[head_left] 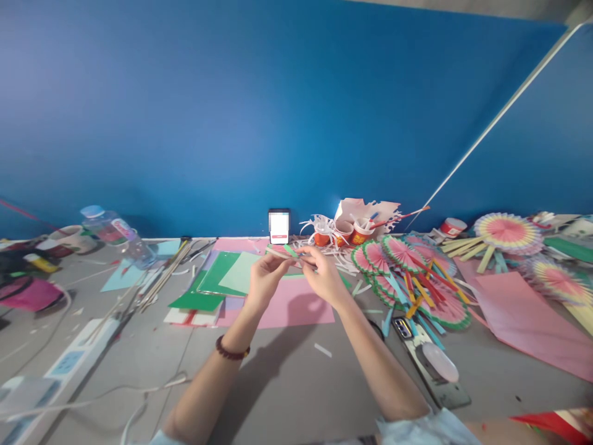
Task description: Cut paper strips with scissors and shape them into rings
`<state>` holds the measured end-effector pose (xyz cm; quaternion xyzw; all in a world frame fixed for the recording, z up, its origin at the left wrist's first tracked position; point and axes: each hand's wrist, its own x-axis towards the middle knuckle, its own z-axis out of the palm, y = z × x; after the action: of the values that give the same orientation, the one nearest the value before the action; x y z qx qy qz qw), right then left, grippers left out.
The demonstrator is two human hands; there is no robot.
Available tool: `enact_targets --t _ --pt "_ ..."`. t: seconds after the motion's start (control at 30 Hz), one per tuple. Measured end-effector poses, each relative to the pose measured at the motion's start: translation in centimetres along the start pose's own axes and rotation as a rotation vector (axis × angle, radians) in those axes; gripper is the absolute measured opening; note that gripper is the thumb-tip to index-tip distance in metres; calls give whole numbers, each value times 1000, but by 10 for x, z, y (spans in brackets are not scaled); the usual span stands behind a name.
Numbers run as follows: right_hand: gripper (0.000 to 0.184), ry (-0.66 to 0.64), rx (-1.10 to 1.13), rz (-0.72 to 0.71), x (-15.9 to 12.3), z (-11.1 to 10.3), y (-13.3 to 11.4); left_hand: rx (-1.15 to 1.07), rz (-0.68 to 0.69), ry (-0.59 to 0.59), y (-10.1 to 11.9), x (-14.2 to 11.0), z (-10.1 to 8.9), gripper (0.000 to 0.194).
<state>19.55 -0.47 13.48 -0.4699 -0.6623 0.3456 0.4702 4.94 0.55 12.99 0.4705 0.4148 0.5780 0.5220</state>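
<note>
My left hand (264, 279) and my right hand (323, 277) are raised close together over the middle of the table, fingers pinched. Between them is a small folded paper piece (290, 251) with green and pale edges; both hands seem to grip it, though the fingers hide much of it. Below the hands lies a pink paper sheet (296, 309). Just left of my left hand are green paper sheets (213, 277), with a pale green sheet (237, 274) on top.
A phone (279, 227) stands against the blue wall. Paper cups (361, 232) hold tools. Folded-paper fans (389, 262) and another phone (430, 364) lie right. Leftward are wooden sticks (164, 278), a tilted bottle (118, 232) and a power strip (69, 364) with cables.
</note>
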Motion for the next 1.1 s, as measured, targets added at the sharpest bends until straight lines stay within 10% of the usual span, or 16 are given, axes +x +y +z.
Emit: enact_targets --t 1.1 --pt "35 -43 -7 62 -1 0 -1 140 136 11 -16 3 -5 21"
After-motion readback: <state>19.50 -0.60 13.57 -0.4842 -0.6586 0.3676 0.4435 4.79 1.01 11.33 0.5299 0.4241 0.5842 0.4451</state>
